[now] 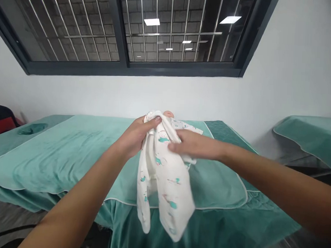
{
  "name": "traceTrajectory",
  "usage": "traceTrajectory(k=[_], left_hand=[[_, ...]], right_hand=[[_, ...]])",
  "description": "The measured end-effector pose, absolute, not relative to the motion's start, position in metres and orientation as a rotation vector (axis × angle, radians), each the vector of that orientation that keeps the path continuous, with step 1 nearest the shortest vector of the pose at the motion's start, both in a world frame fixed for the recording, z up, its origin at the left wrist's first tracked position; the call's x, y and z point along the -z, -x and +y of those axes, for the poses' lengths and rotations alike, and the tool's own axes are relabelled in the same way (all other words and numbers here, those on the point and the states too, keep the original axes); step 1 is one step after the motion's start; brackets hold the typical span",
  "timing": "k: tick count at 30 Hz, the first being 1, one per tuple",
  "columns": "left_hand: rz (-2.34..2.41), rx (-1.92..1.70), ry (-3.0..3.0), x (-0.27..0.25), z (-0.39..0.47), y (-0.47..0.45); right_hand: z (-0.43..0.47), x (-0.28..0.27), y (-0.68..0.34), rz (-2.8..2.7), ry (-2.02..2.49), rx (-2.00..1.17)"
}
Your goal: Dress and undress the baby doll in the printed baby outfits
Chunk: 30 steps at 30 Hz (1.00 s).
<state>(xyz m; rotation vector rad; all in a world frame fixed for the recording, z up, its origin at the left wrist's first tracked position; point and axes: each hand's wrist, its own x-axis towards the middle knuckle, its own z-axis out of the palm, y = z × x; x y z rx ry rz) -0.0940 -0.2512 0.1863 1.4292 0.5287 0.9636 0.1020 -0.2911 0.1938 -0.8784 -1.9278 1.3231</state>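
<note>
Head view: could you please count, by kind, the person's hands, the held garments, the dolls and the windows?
Hands: 2 (left hand, right hand)
White garment: 1
Doll, partly hidden: 1
Window: 1
Total: 5

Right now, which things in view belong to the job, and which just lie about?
In the job:
white printed garment, held by left hand, touched by right hand
probably the doll behind it
probably the green sheet

Just about:
red object, far left
separate green cover, right
window
</note>
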Motion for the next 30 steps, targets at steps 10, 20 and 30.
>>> traceTrajectory(k=[10, 20, 30], left_hand=[[0.505, -0.474, -1.384, -0.166, -0.257, 0.088], [0.458, -0.879, -1.207, -0.144, -0.24, 0.084], [0.279, -0.578, -1.151, -0.135, -0.24, 0.091]], right_hand=[[-0.263, -0.188, -0.1, -1.4, 0.929, -1.251], [-0.27, -0.186, -0.097, -1.873, 0.956, -1.437], [-0.254, -0.175, -0.103, -1.366, 0.779, -1.439]])
